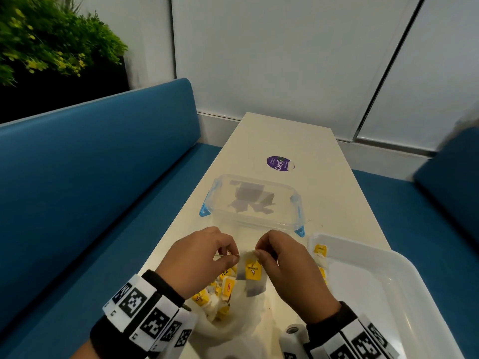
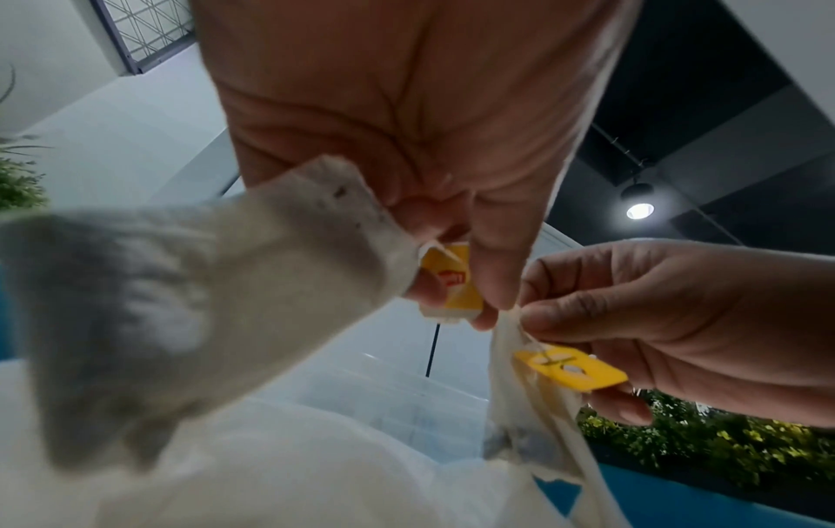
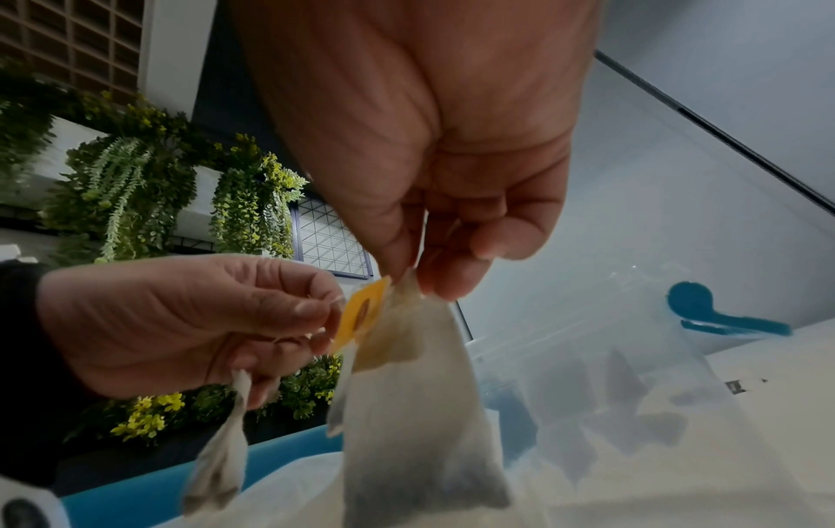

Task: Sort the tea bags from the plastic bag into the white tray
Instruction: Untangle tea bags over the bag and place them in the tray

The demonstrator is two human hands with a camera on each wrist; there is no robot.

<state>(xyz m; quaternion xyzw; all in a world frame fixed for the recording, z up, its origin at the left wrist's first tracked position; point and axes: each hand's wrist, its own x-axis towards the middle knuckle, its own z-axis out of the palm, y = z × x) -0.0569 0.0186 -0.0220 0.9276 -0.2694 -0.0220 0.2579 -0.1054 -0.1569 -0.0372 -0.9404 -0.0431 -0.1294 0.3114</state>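
Note:
Over the open plastic bag [image 1: 233, 325] of yellow-tagged tea bags [image 1: 223, 294], both hands work on tea bags. My right hand [image 1: 259, 253] pinches the top of one tea bag [image 1: 252, 277], which hangs with its yellow tag [image 3: 361, 314] facing out. Close to its left, my left hand [image 1: 233, 256] pinches a thin string and grips a second tea bag [image 2: 180, 303] with its tag [image 2: 451, 282]. The white tray [image 1: 388, 275] lies at the right and holds a few tea bags [image 1: 320, 251] near its far left corner.
A clear lidded container [image 1: 293, 218] with blue clips stands just beyond the hands, with dark tea bags inside. A purple sticker [image 1: 278, 164] lies further along the narrow white table [image 1: 285, 136]. Blue bench seats [image 1: 90, 151] flank the table on both sides.

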